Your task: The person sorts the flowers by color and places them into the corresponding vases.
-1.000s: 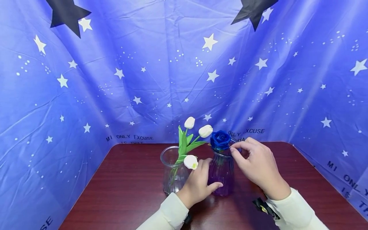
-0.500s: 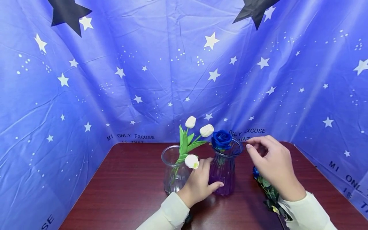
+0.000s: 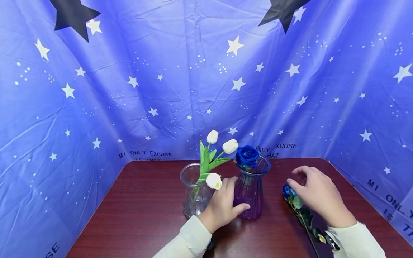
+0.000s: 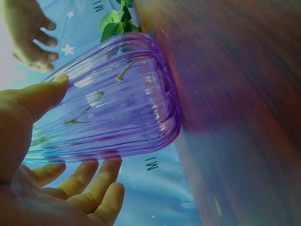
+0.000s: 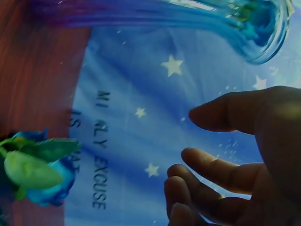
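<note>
My left hand [image 3: 222, 206] holds the side of a ribbed purple-blue glass vase [image 3: 253, 195]; in the left wrist view the thumb [image 4: 44, 96] lies on one side of it, the fingers [image 4: 101, 181] on the other. A blue rose [image 3: 247, 156] stands in this vase, its bloom at the rim. Off to the right, my right hand [image 3: 326, 195] hovers over a second blue rose [image 3: 288, 193], which lies on the table with its leafy stem toward me. Nothing is between the loosely bent fingers [image 5: 211, 169] in the right wrist view.
Left of the purple vase stands a clear glass vase [image 3: 188, 199] with white tulips [image 3: 230, 146] leaning out to the right. Both vases are on a dark red wooden table [image 3: 135, 211]. A blue star-printed cloth [image 3: 180, 89] hangs behind and at both sides.
My right hand has let go near the standing rose's bloom and moved right and down toward the lying rose, which now shows. The left hand stays on the purple vase.
</note>
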